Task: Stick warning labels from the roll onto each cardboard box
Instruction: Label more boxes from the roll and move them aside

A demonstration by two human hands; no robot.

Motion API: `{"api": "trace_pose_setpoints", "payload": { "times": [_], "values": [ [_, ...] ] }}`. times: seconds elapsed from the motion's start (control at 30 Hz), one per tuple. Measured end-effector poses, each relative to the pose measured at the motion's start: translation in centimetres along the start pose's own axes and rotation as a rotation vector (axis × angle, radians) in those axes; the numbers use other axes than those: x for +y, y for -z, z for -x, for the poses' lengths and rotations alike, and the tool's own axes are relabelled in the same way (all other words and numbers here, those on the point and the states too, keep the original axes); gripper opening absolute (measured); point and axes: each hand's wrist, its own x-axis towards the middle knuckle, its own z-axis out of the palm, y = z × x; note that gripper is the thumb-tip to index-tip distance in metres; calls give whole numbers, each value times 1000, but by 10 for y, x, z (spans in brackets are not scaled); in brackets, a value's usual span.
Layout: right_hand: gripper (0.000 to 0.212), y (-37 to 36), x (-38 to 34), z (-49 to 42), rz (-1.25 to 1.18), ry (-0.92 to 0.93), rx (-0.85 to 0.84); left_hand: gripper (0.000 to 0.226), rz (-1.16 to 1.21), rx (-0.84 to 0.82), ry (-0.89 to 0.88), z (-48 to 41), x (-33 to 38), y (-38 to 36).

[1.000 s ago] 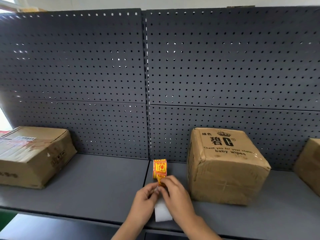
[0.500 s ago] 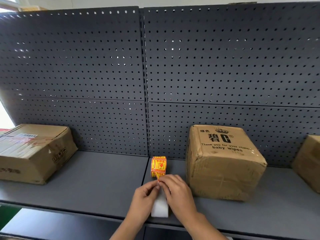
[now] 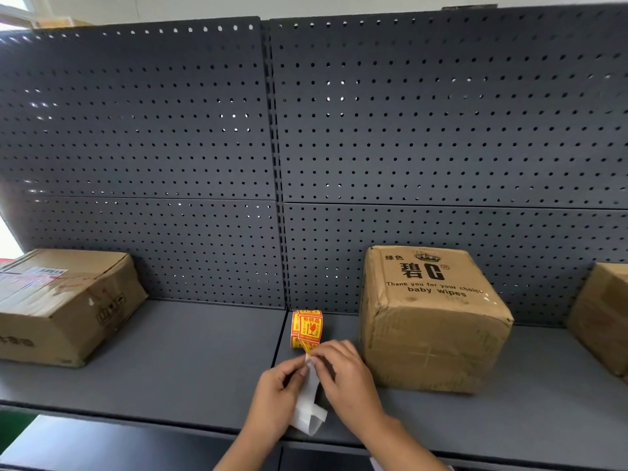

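The red-and-yellow label roll (image 3: 307, 329) stood on the grey metal shelf (image 3: 190, 362), near the square brown baby-wipes cardboard box (image 3: 431, 321). The left hand (image 3: 277, 390) and right hand (image 3: 346, 372) each had their grip pinched on the white backing strip (image 3: 309, 399), apparently peeling a label. No box visibly bore one, so all the sticking seemed left to do.

grey shelf (image 3: 170, 375), perforated back panel (image 3: 441, 113)

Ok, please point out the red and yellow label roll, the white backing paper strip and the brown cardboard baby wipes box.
Red and yellow label roll (image 3: 307, 329): head view, outer printed face.
White backing paper strip (image 3: 310, 399): head view, loose lower part.
Brown cardboard baby wipes box (image 3: 435, 348): head view, front face.
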Motion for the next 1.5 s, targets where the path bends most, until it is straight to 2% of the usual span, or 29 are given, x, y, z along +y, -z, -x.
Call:
{"api": "trace_pose_setpoints", "payload": {
  "times": [0.13,0.27,0.47,0.67,0.9,1.07,1.3,1.4,1.5],
  "values": [
    [21,0,-1,-1,-25,-55,-11,31,-14,0,10,4,0,1],
    [17,0,-7,-2,-80,-89,-31,17,99,25,18,4,11,-3],
    [16,5,-17,-9,-129,-166,31,14,247,102,78,-6,18,-7],
    [6,6,-21,-15,-137,-278,54,15,237,132,167,-11,8,-5],
    [9,17,-22,-19,-228,-339,80,6,139,219,207,-10,10,-4],
    [11,37,-34,-27,-295,-368,121,8,84,265,259,-15,3,-2],
    [13,59,-51,-23,-328,-242,212,10,5,304,272,-14,2,0],
    [7,66,-57,-22,-200,-93,288,17,-57,316,211,-6,11,-2],
    [6,64,-60,-21,-40,14,302,33,-110,307,142,-1,18,-3]
  ]
}}
